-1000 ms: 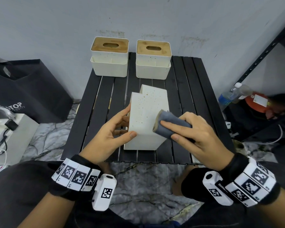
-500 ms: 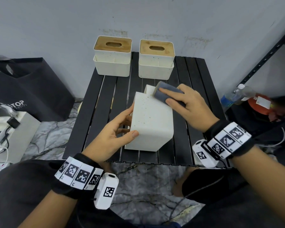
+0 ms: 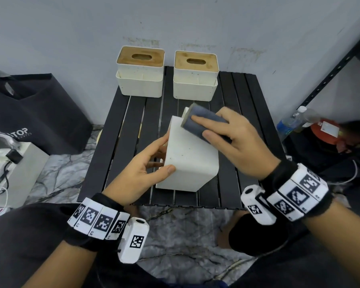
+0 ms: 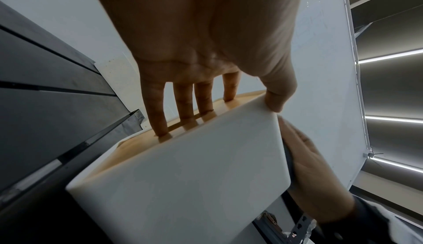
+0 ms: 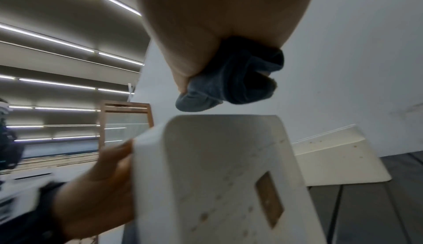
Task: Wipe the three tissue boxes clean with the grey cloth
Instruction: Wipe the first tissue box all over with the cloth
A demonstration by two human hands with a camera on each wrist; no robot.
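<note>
A cream tissue box [image 3: 191, 161] lies on its side at the middle of the black slatted table [image 3: 123, 125]. My left hand [image 3: 162, 161] grips its left side, fingertips [image 4: 160, 130] on the wooden lid [image 4: 137, 143] and thumb over the upper edge. My right hand [image 3: 216, 132] holds the folded grey cloth [image 3: 204, 123] against the far end of the box's upper face. The right wrist view shows the cloth [image 5: 228, 85] bunched under the palm just above the speckled box [image 5: 217, 175]. Two more tissue boxes with wooden lids, one left [image 3: 140, 80] and one right [image 3: 195, 84], stand upright at the back.
A grey wall rises right behind the table. A black bag [image 3: 29, 113] and a white device with cables [image 3: 10, 169] sit on the floor to the left. On the right are a plastic bottle [image 3: 293, 121], a red item [image 3: 326, 132] and a black shelf frame [image 3: 330, 73].
My right hand swept the cloth from the near right edge of the box up to its far end and now draws it slightly back. My left hand kept its grip.
</note>
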